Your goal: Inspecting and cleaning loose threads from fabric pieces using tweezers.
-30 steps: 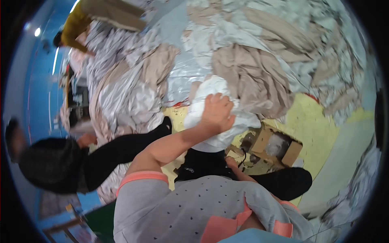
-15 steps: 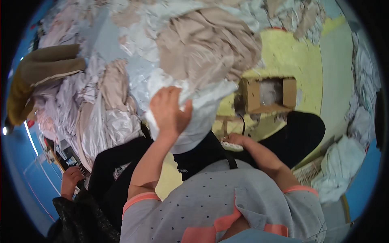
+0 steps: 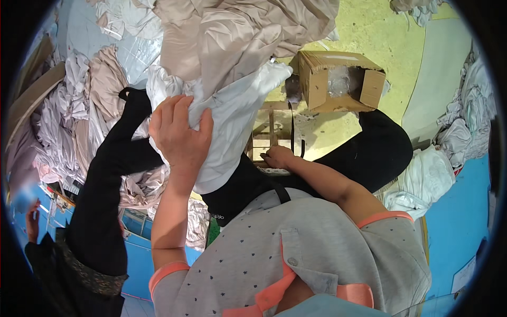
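White cloth [image 3: 232, 124] | left fingers [image 3: 181, 111] spread over edge | right fingers [image 3: 272, 155]: can't tell | yellow floor [image 3: 364, 34] rightward

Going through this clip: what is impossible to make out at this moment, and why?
All in the head view:
- What the right hand holds, if anything: its fingertips are too small and dark to read.
- The part of the white cloth under the left hand: that hand covers it.
- The far end of the beige cloth: cut off by the upper edge.
- Part of the cardboard box's inside: hidden by its flaps.
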Action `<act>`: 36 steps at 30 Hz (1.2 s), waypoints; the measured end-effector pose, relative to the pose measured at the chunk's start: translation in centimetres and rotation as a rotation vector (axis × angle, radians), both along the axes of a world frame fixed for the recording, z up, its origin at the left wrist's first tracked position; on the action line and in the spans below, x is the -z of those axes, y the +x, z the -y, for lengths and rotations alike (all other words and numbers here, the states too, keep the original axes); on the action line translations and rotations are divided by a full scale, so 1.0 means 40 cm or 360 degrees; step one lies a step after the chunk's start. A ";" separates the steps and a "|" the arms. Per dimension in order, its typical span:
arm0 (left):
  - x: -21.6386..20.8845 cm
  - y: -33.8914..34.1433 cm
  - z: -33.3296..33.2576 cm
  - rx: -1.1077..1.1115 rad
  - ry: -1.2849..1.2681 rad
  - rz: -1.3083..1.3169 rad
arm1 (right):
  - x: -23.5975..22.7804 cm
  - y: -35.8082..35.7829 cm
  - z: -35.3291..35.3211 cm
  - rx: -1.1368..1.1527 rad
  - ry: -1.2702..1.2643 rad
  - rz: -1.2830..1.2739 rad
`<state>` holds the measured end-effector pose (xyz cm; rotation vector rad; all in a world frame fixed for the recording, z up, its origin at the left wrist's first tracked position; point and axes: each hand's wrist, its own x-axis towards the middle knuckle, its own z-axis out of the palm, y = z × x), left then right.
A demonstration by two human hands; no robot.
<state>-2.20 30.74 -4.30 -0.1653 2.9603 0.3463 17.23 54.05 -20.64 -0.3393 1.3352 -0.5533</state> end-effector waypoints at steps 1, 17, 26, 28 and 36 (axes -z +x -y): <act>-0.004 0.000 -0.002 -0.0003 0.0008 0.0019 | -0.013 0.002 -0.004 -0.0009 0.0021 -0.0012; -0.001 0.027 -0.109 -0.0254 0.0015 -0.0080 | 0.087 -0.162 -0.468 -0.0069 0.0626 -0.0196; -0.009 0.115 -0.156 -0.0454 -0.0025 -0.0359 | 0.137 -0.231 -0.454 -0.0812 0.0080 -0.0301; 0.037 0.118 -0.190 -0.0284 0.0140 -0.0845 | 0.190 -0.222 -0.507 -0.0917 -0.0057 -0.0524; -0.026 0.197 -0.266 -0.0319 -0.0107 -0.0828 | 0.021 -0.337 -0.483 0.0212 -0.0405 -0.1562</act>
